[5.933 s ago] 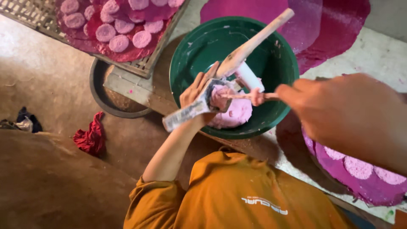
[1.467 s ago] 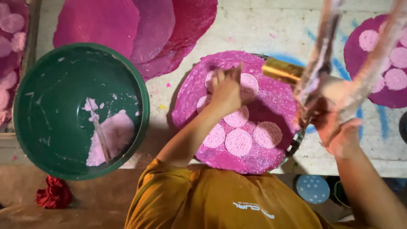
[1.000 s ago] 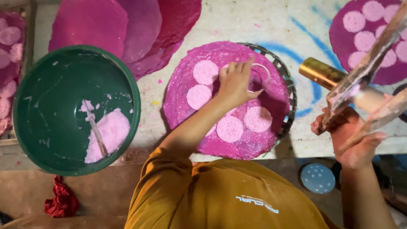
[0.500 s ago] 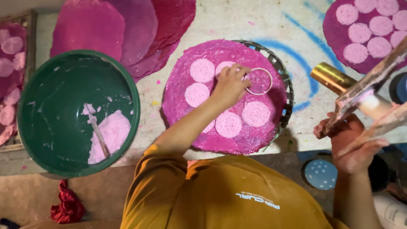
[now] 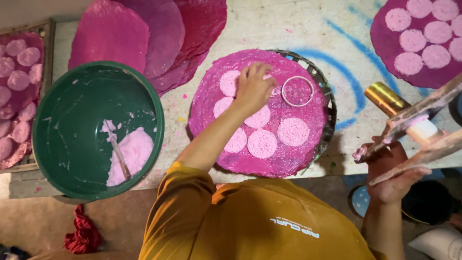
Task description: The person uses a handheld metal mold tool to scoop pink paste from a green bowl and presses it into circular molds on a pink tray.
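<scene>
Head view: the left hand (image 5: pixel 252 89) has come off the ring (image 5: pixel 297 91). Half a second ago its fingertips were on the ring; now the ring lies alone on the magenta sheet (image 5: pixel 288 161), just right of the hand and not touching it. The hand has moved left. It lies flat with fingers spread over the upper pale discs and grips nothing.

My read: the ring is parked on a bare patch. Only dark sheet shows inside it, so that spot has no disc yet.

The right hand (image 5: pixel 392 171) is clamped on two paste-smeared sticks (image 5: pixel 418 115), as in the earlier frames. It hangs off the table edge, well apart from the sheet.

Counts:
- pale discs (image 5: pixel 293 131) on the centre sheet: six clear, plus a sliver beside the fingers that may be a seventh
- ring: one
- sticks in the right hand: two; a third stick (image 5: pixel 118 154) lies in the paste
- green bowl (image 5: pixel 57 120): one, with one lump of pink paste (image 5: pixel 137 151) at the bottom
- wire tray (image 5: pixel 327 96) under the centre sheet: one
- bare sheets (image 5: pixel 110 33) stacked top left: three overlapping
- gold tube (image 5: pixel 385 98): one
- sheet top right (image 5: pixel 380 41): at least seven discs, cut by the frame
- red rag (image 5: pixel 84 236) on the floor: one
</scene>
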